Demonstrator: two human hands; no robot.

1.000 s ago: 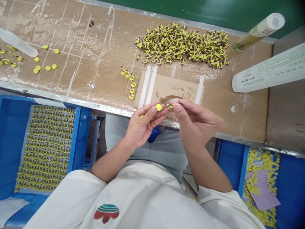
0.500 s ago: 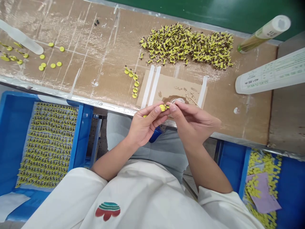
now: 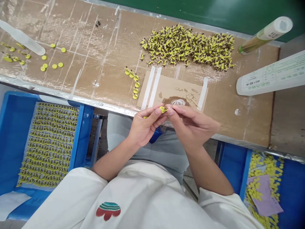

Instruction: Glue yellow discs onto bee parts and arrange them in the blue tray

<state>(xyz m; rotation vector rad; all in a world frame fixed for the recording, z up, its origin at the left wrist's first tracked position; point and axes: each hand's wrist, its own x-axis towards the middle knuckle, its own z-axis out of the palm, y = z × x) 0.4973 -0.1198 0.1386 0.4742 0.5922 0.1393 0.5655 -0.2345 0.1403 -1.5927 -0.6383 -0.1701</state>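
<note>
Between thumb and fingertips, my left hand (image 3: 140,128) pinches a round yellow disc (image 3: 163,109). Another bit of yellow (image 3: 145,117) shows by its curled fingers. My right hand (image 3: 194,125) is closed at the fingertips on a tiny yellow-and-dark figurine (image 3: 166,109) at the disc's right side; fingers mostly cover it, and I cannot tell whether the two are joined. Both hands meet above the table's front edge. Just beyond them lies a cardboard sheet (image 3: 164,86) with white tape strips, a wet brown stain, a clear blob (image 3: 178,102) and a thin stick (image 3: 195,102).
A heap of yellow figurines (image 3: 188,47) lies at the back. Figurines on discs (image 3: 135,90) stand left of the cardboard; loose discs (image 3: 54,66) lie farther left. Two bottles (image 3: 267,78) (image 3: 267,35) stand right. Blue bins (image 3: 79,133) (image 3: 231,162) flank me below the table.
My right fingertips have come slightly down and left, bringing the figurine closer against the disc, so less of it shows. My left hand keeps its pinch. The whole view has shifted a little.
</note>
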